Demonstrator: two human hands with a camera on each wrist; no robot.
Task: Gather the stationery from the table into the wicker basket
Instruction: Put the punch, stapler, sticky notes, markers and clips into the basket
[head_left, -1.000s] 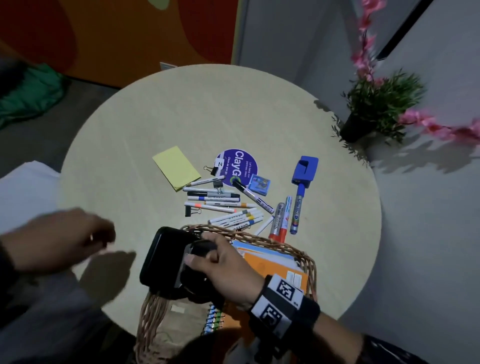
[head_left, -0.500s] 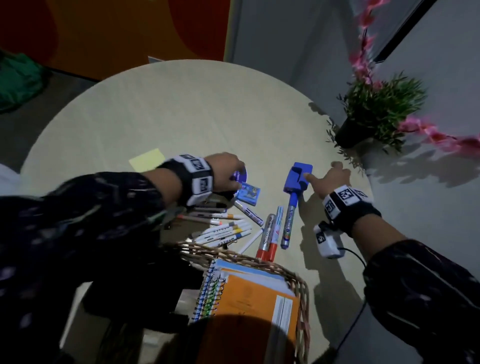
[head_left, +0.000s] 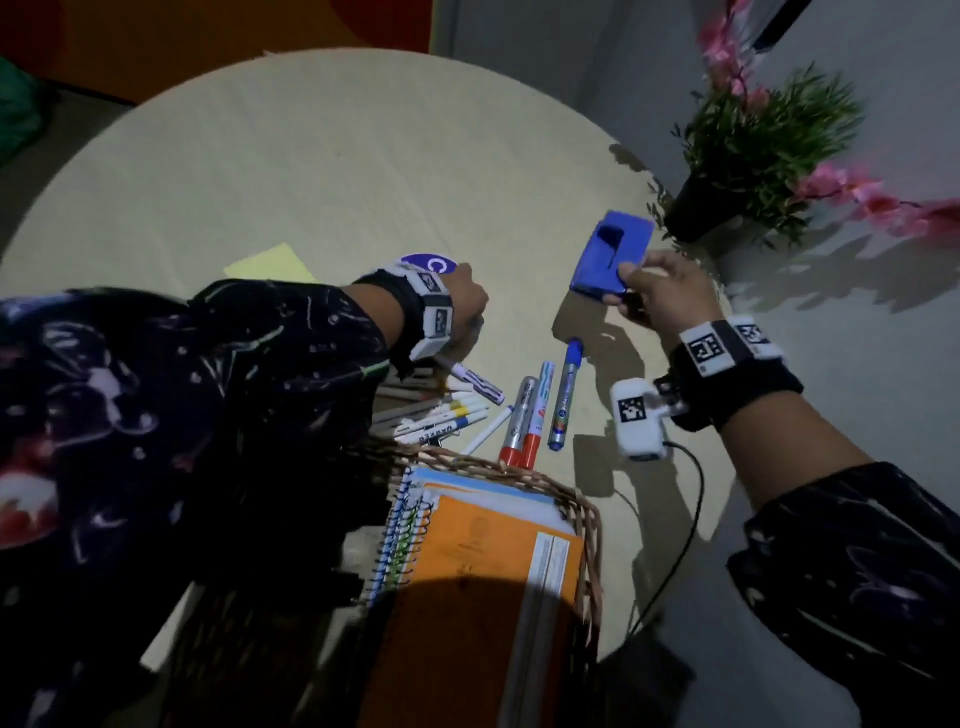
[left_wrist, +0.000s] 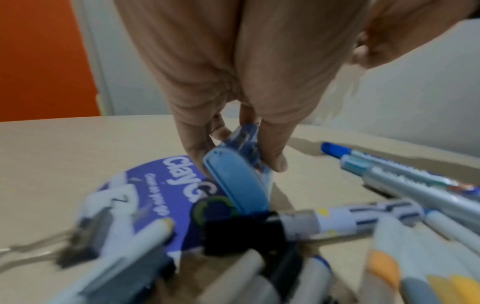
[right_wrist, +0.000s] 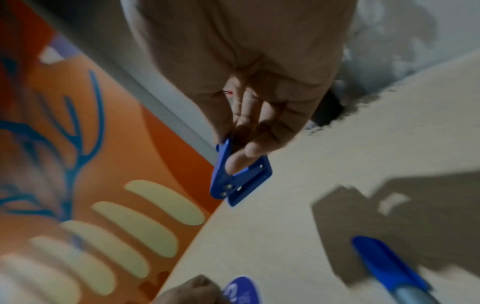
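Round pale desk (head_left: 311, 156) beside a grey wall; basket (head_left: 589, 519) of notebooks at its near edge, markers (head_left: 563, 397) pointing away from it. Right hand (head_left: 657, 296) pinches a tilted blue hole punch (head_left: 605, 254) off the desk; left hand (head_left: 465, 304) pinches a small blue stapler (left_wrist: 239, 183)

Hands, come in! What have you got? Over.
Left hand pinching small blue stapler. Right hand lifting blue hole punch. Markers still on table. Basket path open.

Blue hole punch (head_left: 612, 260) lifted off table, small blue stapler (left_wrist: 237, 181) pinched, markers (head_left: 524, 415) beside wicker basket (head_left: 589, 519), perhaps 3 notebooks (head_left: 483, 545) inside.
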